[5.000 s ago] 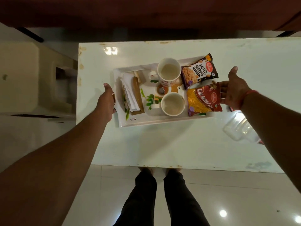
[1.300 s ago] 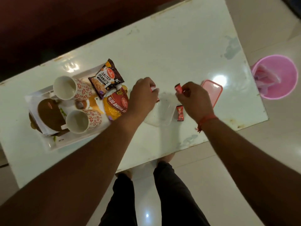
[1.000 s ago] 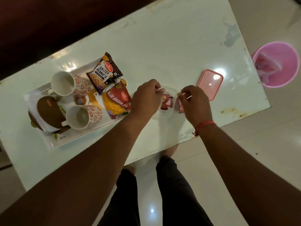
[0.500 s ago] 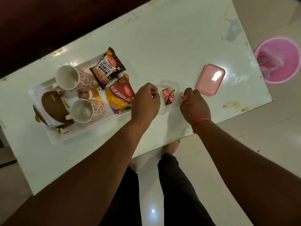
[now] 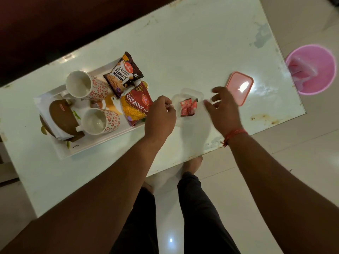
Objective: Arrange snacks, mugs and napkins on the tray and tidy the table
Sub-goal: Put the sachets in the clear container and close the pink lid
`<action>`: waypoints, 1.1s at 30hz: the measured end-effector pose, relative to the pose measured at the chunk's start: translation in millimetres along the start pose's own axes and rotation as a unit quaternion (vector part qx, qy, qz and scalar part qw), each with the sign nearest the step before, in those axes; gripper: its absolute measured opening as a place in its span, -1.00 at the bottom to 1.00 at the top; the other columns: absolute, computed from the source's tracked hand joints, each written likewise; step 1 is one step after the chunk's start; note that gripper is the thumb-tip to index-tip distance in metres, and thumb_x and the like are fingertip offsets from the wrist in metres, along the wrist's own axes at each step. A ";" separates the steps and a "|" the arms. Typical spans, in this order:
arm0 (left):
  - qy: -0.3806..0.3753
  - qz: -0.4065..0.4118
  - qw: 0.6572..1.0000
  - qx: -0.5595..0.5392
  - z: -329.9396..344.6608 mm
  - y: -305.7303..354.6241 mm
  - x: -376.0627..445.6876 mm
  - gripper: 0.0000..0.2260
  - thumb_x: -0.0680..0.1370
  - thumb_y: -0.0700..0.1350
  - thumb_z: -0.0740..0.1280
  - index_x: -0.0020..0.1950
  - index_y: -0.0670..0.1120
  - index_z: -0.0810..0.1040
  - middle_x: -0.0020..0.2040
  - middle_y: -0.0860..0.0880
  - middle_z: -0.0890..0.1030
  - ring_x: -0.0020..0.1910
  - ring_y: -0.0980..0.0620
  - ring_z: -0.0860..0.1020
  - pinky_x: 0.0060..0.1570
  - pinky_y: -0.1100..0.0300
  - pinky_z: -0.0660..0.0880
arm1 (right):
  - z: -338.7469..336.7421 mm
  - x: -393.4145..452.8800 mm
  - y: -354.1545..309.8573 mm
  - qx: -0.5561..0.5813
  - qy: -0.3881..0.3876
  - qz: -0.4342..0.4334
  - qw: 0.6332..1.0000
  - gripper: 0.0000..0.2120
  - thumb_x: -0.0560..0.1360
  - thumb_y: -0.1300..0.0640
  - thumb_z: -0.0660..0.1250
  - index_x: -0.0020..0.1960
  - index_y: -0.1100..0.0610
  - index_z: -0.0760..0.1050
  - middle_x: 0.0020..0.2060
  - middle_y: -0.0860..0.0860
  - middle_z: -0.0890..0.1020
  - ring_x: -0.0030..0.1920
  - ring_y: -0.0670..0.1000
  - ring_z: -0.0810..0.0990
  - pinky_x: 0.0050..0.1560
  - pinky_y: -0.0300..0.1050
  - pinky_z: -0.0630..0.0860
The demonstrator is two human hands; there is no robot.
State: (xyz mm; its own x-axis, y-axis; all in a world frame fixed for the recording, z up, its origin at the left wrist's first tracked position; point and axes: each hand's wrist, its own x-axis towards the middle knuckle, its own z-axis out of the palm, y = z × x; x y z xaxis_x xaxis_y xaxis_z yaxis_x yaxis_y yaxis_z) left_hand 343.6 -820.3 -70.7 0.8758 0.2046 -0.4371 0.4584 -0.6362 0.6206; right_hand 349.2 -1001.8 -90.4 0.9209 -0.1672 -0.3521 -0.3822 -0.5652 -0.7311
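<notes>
At centre frame: clear tub on the table, red sachets inside.
Left hand: fingers curled at the tub's left edge; whether it grips, cannot tell.
Right hand: fingers spread, holding nothing, between tub and pink lid.
Centre left: tray with two mugs, snack packs, napkins.

Glossy white table, clear plastic box, shiny foil packets, glazed mugs
</notes>
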 end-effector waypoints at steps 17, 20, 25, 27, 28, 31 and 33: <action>0.006 0.023 0.999 -0.029 9.0 -1.6 -11.1 -0.90 0.60 -0.19 0.28 0.10 -0.08 0.52 0.00 0.03 0.58 -0.05 0.11 0.53 -0.24 0.43 0.40 | -20.1 15.5 61.9 -0.434 0.015 -0.110 0.894 -0.83 0.55 0.16 0.28 0.05 0.26 0.50 0.00 0.22 0.53 -0.03 0.27 0.49 -0.12 0.14 0.49; 0.004 0.025 0.999 -0.036 5.8 -2.0 -6.3 -0.90 0.60 -0.19 0.28 0.10 -0.08 0.52 -0.01 0.03 0.58 -0.05 0.08 0.57 -0.23 0.39 0.45 | -20.8 16.3 57.4 -0.382 0.062 -0.089 0.918 -0.73 0.53 0.09 0.32 0.14 0.24 0.45 0.11 0.23 0.50 0.05 0.27 0.49 -0.05 0.17 0.53; -0.001 0.008 0.999 -0.049 5.5 -3.6 -2.5 -0.91 0.60 -0.18 0.27 0.06 -0.03 0.50 -0.05 0.07 0.55 -0.06 -0.01 0.64 -0.17 0.21 0.58 | -27.6 50.7 54.5 -0.299 0.038 0.020 0.953 -0.15 0.41 -0.12 0.46 0.51 0.16 0.14 0.51 0.21 0.20 0.47 0.28 0.23 0.34 0.28 0.34; -0.002 0.001 0.998 -0.056 7.2 -5.5 -4.0 -0.91 0.59 -0.18 0.27 0.05 -0.01 0.50 -0.06 0.08 0.55 -0.06 -0.02 0.64 -0.12 0.13 0.62 | -31.9 65.0 50.3 -0.312 -0.012 0.026 0.950 -0.01 0.36 -0.14 0.51 0.56 0.17 0.03 0.51 0.20 0.20 0.50 0.27 0.18 0.36 0.30 0.32; -0.005 -0.002 0.998 -0.062 8.2 -6.4 -5.2 -0.91 0.59 -0.18 0.27 0.04 0.00 0.49 -0.06 0.08 0.55 -0.06 -0.02 0.64 -0.11 0.12 0.62 | -33.7 68.8 48.8 -0.332 -0.028 0.021 0.943 0.01 0.35 -0.13 0.52 0.56 0.17 0.03 0.47 0.21 0.25 0.46 0.28 0.23 0.32 0.29 0.36; -0.006 -0.018 0.996 -0.084 11.6 -8.2 -9.7 -0.90 0.59 -0.18 0.28 0.02 0.01 0.49 -0.09 0.10 0.55 -0.07 -0.04 0.65 -0.12 0.09 0.61 | -39.2 70.2 47.8 -0.361 -0.020 0.020 0.932 -0.13 0.31 -0.09 0.56 0.45 0.20 0.23 0.30 0.23 0.34 0.26 0.29 0.36 0.22 0.21 0.45; -0.010 -0.035 0.994 -0.103 13.0 -8.1 -12.3 -0.90 0.59 -0.18 0.27 0.02 0.02 0.49 -0.11 0.13 0.54 -0.07 -0.05 0.65 -0.18 0.10 0.59 | -42.9 65.3 45.9 -0.299 0.002 0.022 0.954 -0.33 0.34 0.00 0.55 0.31 0.24 0.37 0.24 0.22 0.36 0.20 0.27 0.42 0.21 0.16 0.48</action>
State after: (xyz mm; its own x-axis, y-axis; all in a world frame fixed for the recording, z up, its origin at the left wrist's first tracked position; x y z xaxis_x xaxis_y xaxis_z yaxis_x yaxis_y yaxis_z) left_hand 327.1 -827.3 -78.9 0.8385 0.2268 -0.4955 0.5410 -0.4553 0.7071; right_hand 395.1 -1073.3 -121.9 0.9056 -0.2046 -0.3716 -0.3103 -0.9168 -0.2514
